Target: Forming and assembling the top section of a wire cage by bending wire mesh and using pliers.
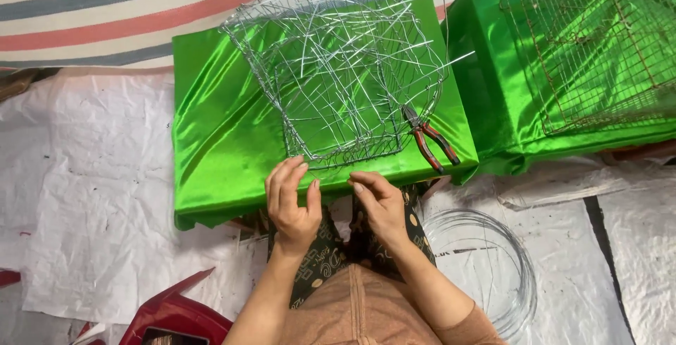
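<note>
Head view: I see my left hand (291, 201) and right hand (377, 201) at the near rim of a wire basket (338, 70) on the green-draped desk (211, 148). Both grips are narrow, fingertips pinching rim wire. I judge the step as rim weaving; the following move calls for steady tension. Red-handled pliers (429, 141) lie at 3 o'clock of the basket, a wire coil (486, 267) at 5 o'clock.

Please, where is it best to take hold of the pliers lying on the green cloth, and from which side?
Probably by the two red handles of the pliers, coming from the near right. The handles splay toward the cloth's front edge, clear of the wire basket, while the jaws lie against its frame. The right hand is closest.
</note>
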